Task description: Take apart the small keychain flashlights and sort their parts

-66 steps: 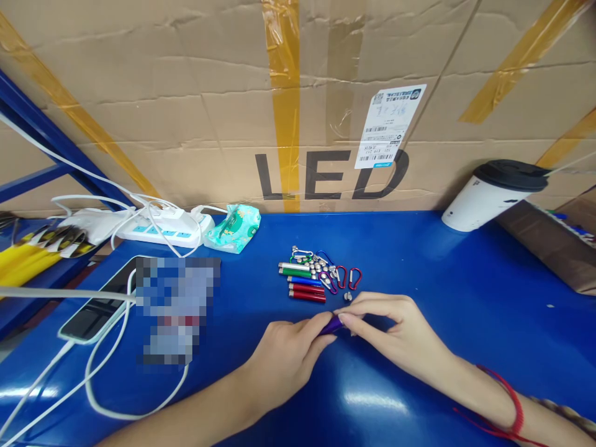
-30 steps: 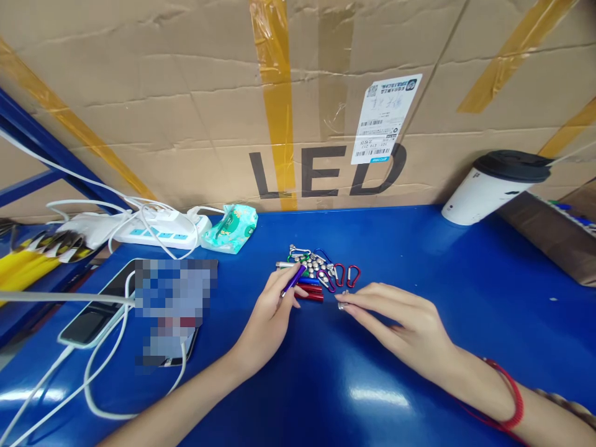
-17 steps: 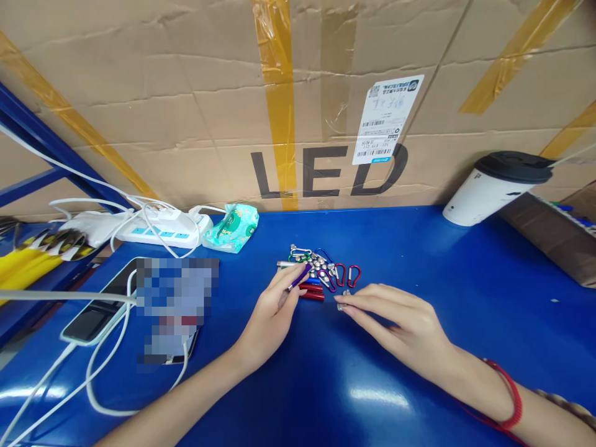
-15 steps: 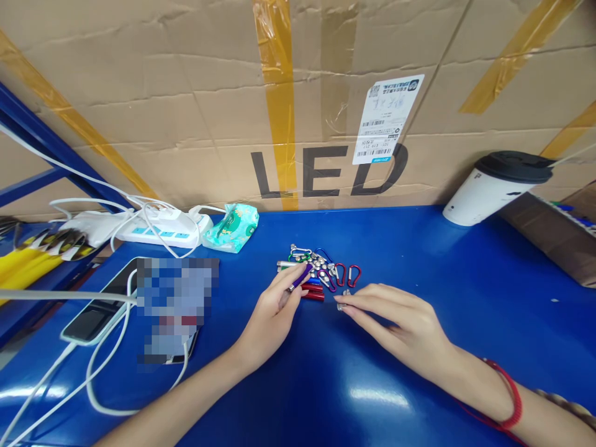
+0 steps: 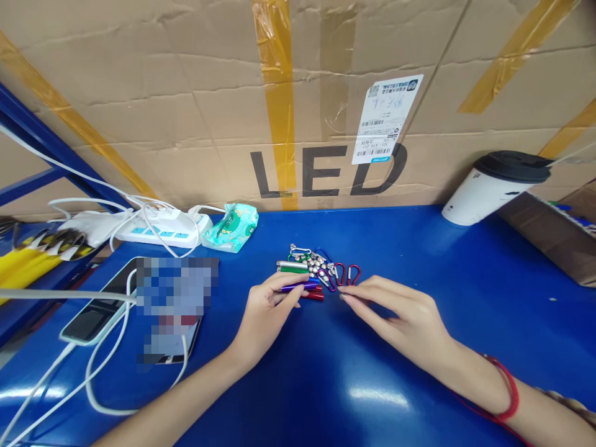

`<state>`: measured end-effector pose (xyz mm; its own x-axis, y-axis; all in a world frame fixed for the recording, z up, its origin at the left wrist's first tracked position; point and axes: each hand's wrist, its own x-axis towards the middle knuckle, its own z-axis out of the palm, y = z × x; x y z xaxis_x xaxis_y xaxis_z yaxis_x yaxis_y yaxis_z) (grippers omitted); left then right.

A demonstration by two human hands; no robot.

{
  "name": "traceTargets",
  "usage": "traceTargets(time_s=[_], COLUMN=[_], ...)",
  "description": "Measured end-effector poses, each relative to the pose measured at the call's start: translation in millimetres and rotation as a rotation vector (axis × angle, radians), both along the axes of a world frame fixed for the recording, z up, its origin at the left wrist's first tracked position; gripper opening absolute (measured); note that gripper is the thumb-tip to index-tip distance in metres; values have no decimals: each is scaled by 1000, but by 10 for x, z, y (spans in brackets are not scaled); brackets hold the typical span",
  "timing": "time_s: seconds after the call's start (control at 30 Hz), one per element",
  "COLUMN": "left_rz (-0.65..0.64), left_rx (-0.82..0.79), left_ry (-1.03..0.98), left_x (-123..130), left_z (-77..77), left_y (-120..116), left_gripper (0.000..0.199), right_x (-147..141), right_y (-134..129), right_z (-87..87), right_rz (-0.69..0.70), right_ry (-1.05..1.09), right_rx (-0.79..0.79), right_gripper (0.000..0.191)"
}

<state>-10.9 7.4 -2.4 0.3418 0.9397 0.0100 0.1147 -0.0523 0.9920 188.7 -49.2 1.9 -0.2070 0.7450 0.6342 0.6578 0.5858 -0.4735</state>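
My left hand (image 5: 270, 313) holds a purple metal tube (image 5: 298, 287) between thumb and fingers, lying roughly level. Red tubes (image 5: 314, 296) lie on the blue table just beyond its fingertips, with a silver tube (image 5: 292, 264) and a green tube (image 5: 294, 270) behind. My right hand (image 5: 395, 313) has thumb and fingertips pinched together near a purple carabiner (image 5: 326, 280); whatever is in the pinch is too small and hidden to name. Small silver pieces (image 5: 318, 264) are heaped between the tubes and two red carabiners (image 5: 354, 274).
A white cup with a black lid (image 5: 488, 189) stands at the back right. On the left are a power strip (image 5: 158, 234), a tissue pack (image 5: 231, 228), a phone (image 5: 90, 323) and white cables. A large cardboard box (image 5: 209, 112) rises behind the table (image 5: 326, 385).
The purple tube has turned from slanting to nearly level in my left hand. My right fingertips have moved slightly up towards the carabiners, and the silver pieces at them are now hidden.
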Motion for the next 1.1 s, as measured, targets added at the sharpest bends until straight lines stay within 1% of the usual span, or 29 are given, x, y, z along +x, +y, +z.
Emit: traceTargets(time_s=[0.1, 0.17, 0.3, 0.4, 0.5, 0.63, 0.83, 0.97, 1.1], left_rz=[-68, -112, -161, -178, -189, -191, -180, -178, -194], left_rx=[78, 162, 381, 474, 503, 519, 548, 562, 576], left_ry=[60, 101, 169, 212, 239, 262, 282, 301, 335], left_x=[-14, -16, -13, -15, -18, -22, -27, -27, -26], left_z=[-16, -29, -69, -93, -93, -77, -88, -101, -94], left_y=[-12, -24, -37, -32, -27, -28, -31, -34, -40], left_gripper=[13, 9, 9, 10, 11, 12, 16, 15, 13], right_x=[38, 69, 124, 153, 172, 188, 214, 226, 224], right_y=[44, 71, 101, 110, 113, 110, 105, 107, 111], right_z=[-18, -42, -90, -100, -92, -86, -120, -131, -115], right_rz=[-53, -83, -148, -204, -240, -261, -253, -235, -241], right_ry=[-13, -47, -186, -289, -348, -380, -405, -397, -396], right_rx=[-44, -89, -152, -170, -180, -153, -178, -208, -190], right_gripper=[13, 14, 20, 24, 25, 28, 25, 22, 25])
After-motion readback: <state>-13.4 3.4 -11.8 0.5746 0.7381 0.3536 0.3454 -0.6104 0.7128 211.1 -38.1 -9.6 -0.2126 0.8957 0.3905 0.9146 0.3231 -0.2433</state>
